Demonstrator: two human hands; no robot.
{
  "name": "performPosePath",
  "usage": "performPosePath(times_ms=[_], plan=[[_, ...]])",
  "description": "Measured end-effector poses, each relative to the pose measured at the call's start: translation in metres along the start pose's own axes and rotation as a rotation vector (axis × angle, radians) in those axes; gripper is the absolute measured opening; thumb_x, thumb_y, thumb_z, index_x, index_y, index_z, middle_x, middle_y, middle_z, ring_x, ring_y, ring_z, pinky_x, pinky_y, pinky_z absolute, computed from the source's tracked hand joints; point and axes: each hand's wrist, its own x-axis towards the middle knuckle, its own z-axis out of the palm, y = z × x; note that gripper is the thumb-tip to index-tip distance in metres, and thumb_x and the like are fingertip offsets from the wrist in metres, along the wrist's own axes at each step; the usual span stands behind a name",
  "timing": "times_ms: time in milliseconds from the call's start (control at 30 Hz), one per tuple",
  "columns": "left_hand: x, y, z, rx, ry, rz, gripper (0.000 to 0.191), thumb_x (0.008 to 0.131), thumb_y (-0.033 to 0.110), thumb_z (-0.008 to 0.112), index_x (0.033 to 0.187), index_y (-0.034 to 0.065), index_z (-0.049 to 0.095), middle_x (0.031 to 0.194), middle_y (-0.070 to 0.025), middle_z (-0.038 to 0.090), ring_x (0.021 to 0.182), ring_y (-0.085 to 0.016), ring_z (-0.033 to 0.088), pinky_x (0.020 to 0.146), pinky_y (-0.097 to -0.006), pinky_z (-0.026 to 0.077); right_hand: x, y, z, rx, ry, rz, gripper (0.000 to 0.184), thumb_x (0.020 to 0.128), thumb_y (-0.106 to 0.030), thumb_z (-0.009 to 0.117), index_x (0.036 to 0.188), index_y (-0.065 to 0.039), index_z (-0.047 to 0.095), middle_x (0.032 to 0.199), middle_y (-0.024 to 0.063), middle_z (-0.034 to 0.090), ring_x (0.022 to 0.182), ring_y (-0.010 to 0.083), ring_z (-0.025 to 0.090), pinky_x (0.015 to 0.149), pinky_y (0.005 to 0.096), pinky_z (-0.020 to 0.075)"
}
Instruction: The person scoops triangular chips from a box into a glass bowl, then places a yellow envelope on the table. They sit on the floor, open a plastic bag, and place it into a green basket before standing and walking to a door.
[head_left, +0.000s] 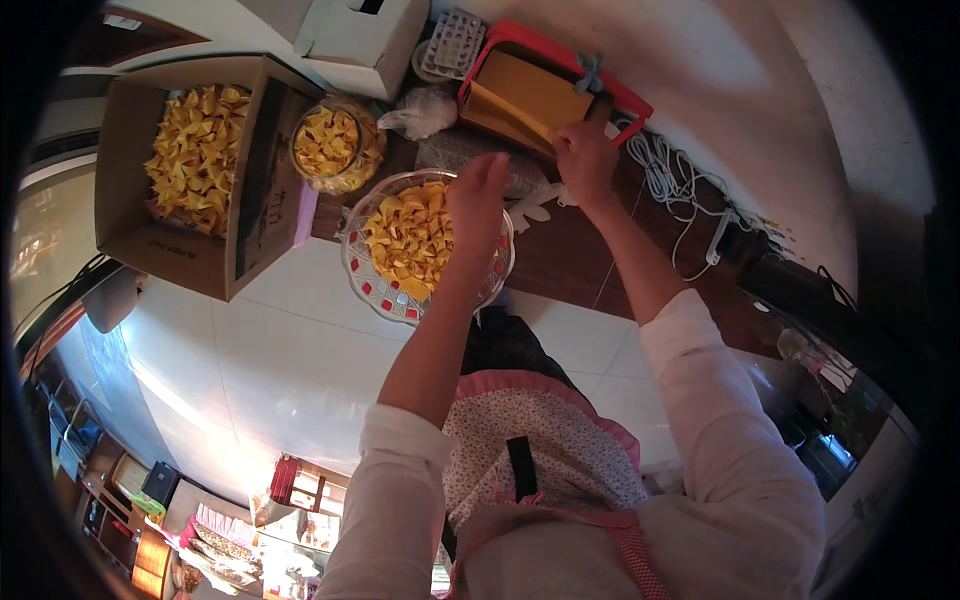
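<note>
My left hand (480, 199) is over the right side of a clear scalloped bowl (365, 289) with red squares on its rim. Its fingers are bent close together, and whether they pinch anything is hidden. Folded yellow paper pieces (409, 236) are heaped in that bowl. At the near edge of a red plastic basket (514, 34), my right hand (589, 165) has its fingers curled against the corner of the yellow paper sheets (525, 94) inside. The view does not settle whether a sheet is gripped. A blue-grey clip-like object (589, 73) sits at the basket's far side.
A cardboard box (259, 187) and a clear jar (369, 150) hold more folded yellow pieces at left. White boxes (360, 56), an egg-tray-like item (454, 45) and a plastic bag (424, 112) stand behind. Coiled white cables (660, 169) and a power strip (718, 236) lie at right.
</note>
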Motion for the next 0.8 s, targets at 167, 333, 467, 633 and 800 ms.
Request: performPosePath(times_ms=[167,333,467,633,800], plan=[[0.031,-0.004,0.016,-0.074,-0.045,-0.067,0.029,0.082,0.023,0.059,0.092,-0.0043,0.058,0.078,-0.0054,0.061,0.071,-0.010,0.057,0.066,-0.0223,0.044,-0.015,-0.020,-0.011,0.077,-0.033,-0.065,0.013,0.059,-0.005,0.066,0.063,-0.007,0.054,0.063,0.0063,0.053,0.065,0.0258,0.053,0.055,0.0355,0.0422],[0.036,-0.020,0.016,-0.124,-0.059,-0.126,0.024,0.083,0.019,0.057,0.091,-0.0039,0.059,0.077,-0.0072,0.062,0.068,-0.013,0.060,0.065,-0.0233,0.045,-0.029,-0.026,-0.013,0.116,-0.064,-0.080,0.015,0.059,-0.004,0.067,0.063,-0.006,0.054,0.064,0.0063,0.052,0.066,0.0253,0.053,0.058,0.0346,0.0427],[0.033,-0.027,0.013,-0.178,-0.081,-0.172,0.019,0.084,0.015,0.056,0.084,-0.0040,0.059,0.074,-0.0079,0.062,0.067,-0.014,0.061,0.062,-0.0228,0.045,-0.035,-0.024,-0.012,0.153,-0.092,-0.040,0.014,0.061,-0.005,0.068,0.068,-0.005,0.057,0.068,0.0079,0.054,0.066,0.0260,0.053,0.059,0.0339,0.0438],[0.038,-0.029,0.009,-0.029,-0.079,-0.053,0.018,0.084,0.014,0.054,0.083,-0.0035,0.057,0.069,-0.0078,0.061,0.063,-0.013,0.059,0.062,-0.0235,0.045,-0.033,-0.014,-0.005,0.239,-0.157,-0.025,0.026,0.066,-0.008,0.068,0.090,-0.004,0.059,0.085,0.0098,0.059,0.073,0.0258,0.057,0.065,0.0313,0.0460],[0.048,-0.030,0.006,0.046,-0.136,0.012,0.017,0.086,0.013,0.052,0.085,-0.0027,0.057,0.072,-0.0062,0.061,0.065,-0.013,0.058,0.064,-0.0240,0.045,-0.027,0.002,0.005,0.546,-0.465,0.354,0.031,0.077,-0.013,0.064,0.104,-0.002,0.057,0.096,0.0093,0.060,0.085,0.0146,0.058,0.073,0.0253,0.0457]])
